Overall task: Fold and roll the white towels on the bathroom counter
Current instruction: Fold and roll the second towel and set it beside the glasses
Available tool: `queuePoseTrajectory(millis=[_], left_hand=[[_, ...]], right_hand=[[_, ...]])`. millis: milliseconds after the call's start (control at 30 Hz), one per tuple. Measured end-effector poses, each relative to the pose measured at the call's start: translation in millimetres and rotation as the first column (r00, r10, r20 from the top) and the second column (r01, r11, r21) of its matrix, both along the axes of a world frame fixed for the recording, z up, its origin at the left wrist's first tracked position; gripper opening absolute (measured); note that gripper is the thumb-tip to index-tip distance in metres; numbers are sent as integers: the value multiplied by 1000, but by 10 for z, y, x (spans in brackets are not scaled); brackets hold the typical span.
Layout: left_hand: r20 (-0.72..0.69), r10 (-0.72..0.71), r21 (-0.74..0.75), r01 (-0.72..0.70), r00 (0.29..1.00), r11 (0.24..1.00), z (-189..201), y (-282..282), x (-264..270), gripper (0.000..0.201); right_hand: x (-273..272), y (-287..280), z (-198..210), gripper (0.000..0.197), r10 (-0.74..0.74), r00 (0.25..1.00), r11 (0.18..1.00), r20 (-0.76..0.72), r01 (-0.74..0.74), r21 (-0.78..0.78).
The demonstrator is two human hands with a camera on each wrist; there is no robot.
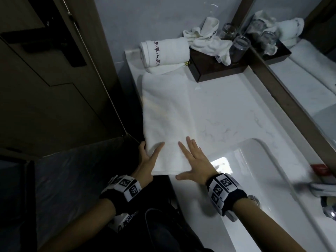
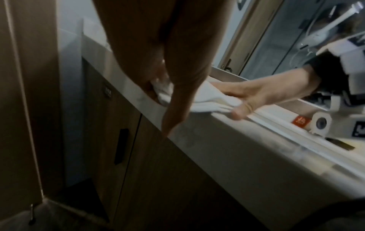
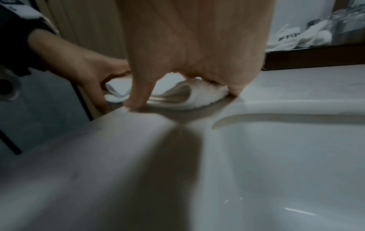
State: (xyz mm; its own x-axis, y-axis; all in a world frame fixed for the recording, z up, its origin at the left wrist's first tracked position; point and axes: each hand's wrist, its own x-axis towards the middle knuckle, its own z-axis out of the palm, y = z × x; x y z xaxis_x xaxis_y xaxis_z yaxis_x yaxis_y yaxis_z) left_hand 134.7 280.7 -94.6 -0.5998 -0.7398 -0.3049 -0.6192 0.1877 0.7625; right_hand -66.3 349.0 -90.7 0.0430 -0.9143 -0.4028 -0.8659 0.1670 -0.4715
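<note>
A white towel [image 1: 167,113], folded into a long strip, lies along the left side of the marble counter [image 1: 227,110]. My left hand [image 1: 150,156] grips its near left corner at the counter's edge, thumb on top and fingers round the side. My right hand [image 1: 192,157] lies flat with spread fingers on the strip's near right end, thumb on the counter. The right wrist view shows the towel's layered end [image 3: 177,96] under my right hand [image 3: 187,54], with my left hand [image 3: 85,70] beside it. A rolled towel [image 1: 163,51] with dark lettering rests at the strip's far end.
A dark wooden tray [image 1: 218,71] at the back holds a crumpled white towel [image 1: 205,40] and glasses [image 1: 240,46]. The sink basin [image 1: 263,188] opens just right of my right hand. A mirror [image 1: 309,79] runs along the right, and a door stands on the left.
</note>
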Motion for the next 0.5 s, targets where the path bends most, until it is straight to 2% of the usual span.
queuePoseTrajectory(millis=[67, 100, 167, 200, 300, 400, 467, 500], left_hand=[[-76, 121, -38, -124, 990, 992, 34, -12, -64, 73], [-107, 163, -20, -166, 981, 986, 11, -10, -80, 70], [-77, 49, 4, -49, 996, 999, 74, 5, -52, 85], [-13, -3, -59, 2, 1000, 998, 46, -3, -14, 91], [102, -105, -121, 117, 989, 986, 121, -38, 42, 85], [150, -135, -330, 178, 979, 927, 314, -86, 44, 59], [215, -208, -486, 289, 954, 825, 431, -148, 61, 39], [251, -251, -537, 350, 935, 768, 456, -184, 71, 35]], right_hand=[[65, 1, 2, 109, -25, 998, 1000, -57, 24, -18], [100, 5, 6, 110, -36, 995, 999, -90, 34, -15], [183, 8, 16, 117, -40, 985, 999, -168, 42, 10], [233, 0, 20, 122, -37, 975, 999, -218, 43, 25], [407, -63, 33, 128, -52, 936, 996, -349, 73, 45], [523, -150, 89, 107, -103, 930, 994, -354, 113, 8], [468, -151, 125, 89, -148, 940, 989, -307, 141, -44], [397, -140, 144, 85, -163, 949, 986, -272, 147, -78]])
